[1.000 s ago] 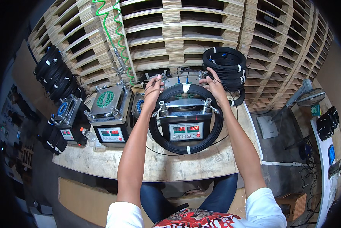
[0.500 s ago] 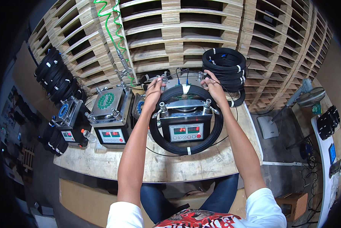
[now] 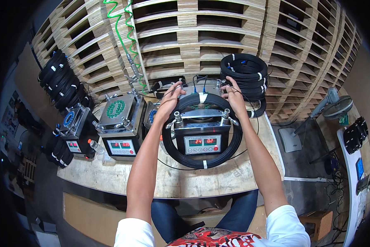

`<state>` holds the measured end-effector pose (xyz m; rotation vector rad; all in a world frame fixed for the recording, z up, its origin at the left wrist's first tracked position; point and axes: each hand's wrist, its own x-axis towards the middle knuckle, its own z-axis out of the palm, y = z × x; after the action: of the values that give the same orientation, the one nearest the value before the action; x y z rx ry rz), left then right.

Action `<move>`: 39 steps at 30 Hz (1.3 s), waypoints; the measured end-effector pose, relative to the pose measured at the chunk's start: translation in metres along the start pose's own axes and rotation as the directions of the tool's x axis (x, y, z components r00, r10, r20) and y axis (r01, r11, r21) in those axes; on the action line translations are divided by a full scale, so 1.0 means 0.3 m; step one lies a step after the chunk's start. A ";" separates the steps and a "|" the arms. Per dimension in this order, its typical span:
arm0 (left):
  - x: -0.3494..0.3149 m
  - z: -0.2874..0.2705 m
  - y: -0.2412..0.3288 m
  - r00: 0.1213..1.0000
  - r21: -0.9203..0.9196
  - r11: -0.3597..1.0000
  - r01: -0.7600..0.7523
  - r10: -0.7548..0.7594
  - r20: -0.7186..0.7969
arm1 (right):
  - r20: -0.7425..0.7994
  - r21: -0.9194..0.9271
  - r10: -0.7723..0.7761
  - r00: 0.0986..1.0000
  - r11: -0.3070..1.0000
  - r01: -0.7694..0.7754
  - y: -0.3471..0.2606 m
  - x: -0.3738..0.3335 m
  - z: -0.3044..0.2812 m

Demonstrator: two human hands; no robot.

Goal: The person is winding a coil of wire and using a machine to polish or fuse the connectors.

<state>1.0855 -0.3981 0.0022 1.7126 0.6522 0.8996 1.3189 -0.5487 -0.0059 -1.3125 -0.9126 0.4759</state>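
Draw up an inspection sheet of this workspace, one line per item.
Surface: pale wooden tabletop, marked with dark scuffs.
Work items: black cable coil with white tape bands, framing the red-digit panel of a black, metal-topped machine.
Clutter: clear plastic bottle with an orange-red cap, between two other black, metal-topped machines.
Hands: left hand and right hand at the panel machine's far corners; grip unclear.
Cables: thin black cable loose on the tabletop; blue plugs beyond the coil; green spiral hose hanging behind.
Surroundings: stacked pale wooden pallets behind; grey fan off to the right.
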 end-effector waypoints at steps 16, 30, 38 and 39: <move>0.012 0.007 -0.028 0.989 -0.069 0.996 0.051 -0.060 -0.139 | 0.107 0.008 -0.062 0.992 0.998 0.061 0.019 0.024 -0.006; -0.001 -0.002 -0.009 0.997 -0.019 0.998 0.059 -0.060 -0.051 | 0.125 -0.104 -0.055 0.991 0.992 0.068 0.033 0.032 -0.006; 0.007 -0.009 -0.009 0.997 -0.003 0.998 0.061 -0.061 -0.050 | 0.131 -0.012 -0.089 0.987 0.996 0.091 0.027 0.026 -0.003; 0.007 -0.015 -0.013 0.997 0.000 0.998 0.061 -0.061 -0.052 | 0.118 -0.007 -0.072 0.990 0.997 0.073 0.025 0.021 0.006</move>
<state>1.0830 -0.3929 -0.0002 1.6663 0.7358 0.9029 1.3225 -0.5411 -0.0113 -1.2672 -1.0588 0.4965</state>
